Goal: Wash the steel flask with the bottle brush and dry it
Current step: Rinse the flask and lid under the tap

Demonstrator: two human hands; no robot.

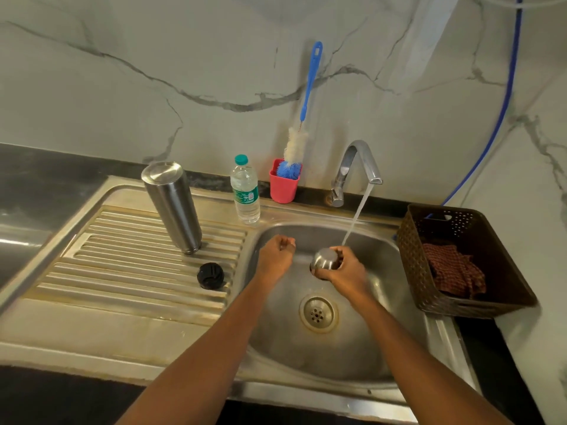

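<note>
Steel flask (171,207) stood upright left of sink basin (383,348), untouched. Steel cup (325,259) gripped by right hand (348,273) inside basin, under tap stream (357,213). Left hand (276,253) held apart over basin, fingers curled, nothing seen held. Bottle brush (296,148) parked behind basin. Risks judged: wet cup slipped from grip; flask toppled if knocked.

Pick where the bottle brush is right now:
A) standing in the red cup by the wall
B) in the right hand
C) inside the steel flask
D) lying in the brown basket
A: the bottle brush stands head-down in the red cup against the wall, while the right hand holds only a small steel cup.
</note>
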